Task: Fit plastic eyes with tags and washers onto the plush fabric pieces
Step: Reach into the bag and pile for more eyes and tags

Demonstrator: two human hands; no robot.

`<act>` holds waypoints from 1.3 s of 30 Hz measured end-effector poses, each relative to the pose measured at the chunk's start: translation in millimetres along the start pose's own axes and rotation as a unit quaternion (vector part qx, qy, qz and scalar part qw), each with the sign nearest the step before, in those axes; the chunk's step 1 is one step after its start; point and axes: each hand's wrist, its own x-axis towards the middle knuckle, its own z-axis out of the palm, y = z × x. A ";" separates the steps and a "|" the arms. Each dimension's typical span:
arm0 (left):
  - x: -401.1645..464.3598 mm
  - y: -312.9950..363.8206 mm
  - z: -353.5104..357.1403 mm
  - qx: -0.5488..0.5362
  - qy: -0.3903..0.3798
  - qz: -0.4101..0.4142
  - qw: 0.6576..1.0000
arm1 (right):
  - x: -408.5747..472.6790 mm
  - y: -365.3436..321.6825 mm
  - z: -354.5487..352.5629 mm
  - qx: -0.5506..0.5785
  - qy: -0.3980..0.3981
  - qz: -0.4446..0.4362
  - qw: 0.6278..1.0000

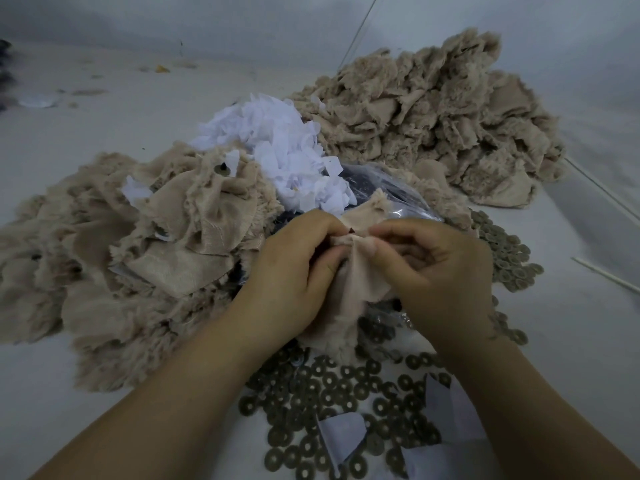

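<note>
Both hands hold one beige plush fabric piece [360, 271] above the table, its smooth backing side up. My left hand [294, 271] grips its left edge with curled fingers. My right hand [440, 268] pinches the fabric's upper right edge. A small dark post of a plastic eye [350, 230] pokes up through the fabric between my fingertips. Several round dark washers [332, 393] lie scattered on the table under my wrists. White tags [277, 147] are heaped behind the hands.
A pile of plush pieces with eyes fitted [138, 237] lies at the left. A larger plush pile [433, 119] sits at the back right. A clear plastic bag of dark eyes [381, 188] lies behind my hands. Thin white sticks [602, 275] lie at the right.
</note>
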 end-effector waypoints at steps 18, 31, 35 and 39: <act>-4.5 2.5 4.2 -0.032 0.051 -0.050 0.997 | -4.8 0.8 9.1 0.448 -0.112 0.440 0.770; -3.5 -3.2 3.6 -0.226 0.030 -0.129 0.965 | -6.5 -4.1 12.5 0.468 -0.105 0.428 0.766; -4.3 -2.3 3.3 -0.242 0.025 -0.130 0.961 | -8.4 -7.3 11.0 0.486 -0.128 0.407 0.763; -4.1 1.2 1.7 -0.246 0.014 -0.118 0.962 | -9.0 -5.5 10.6 0.514 -0.147 0.425 0.731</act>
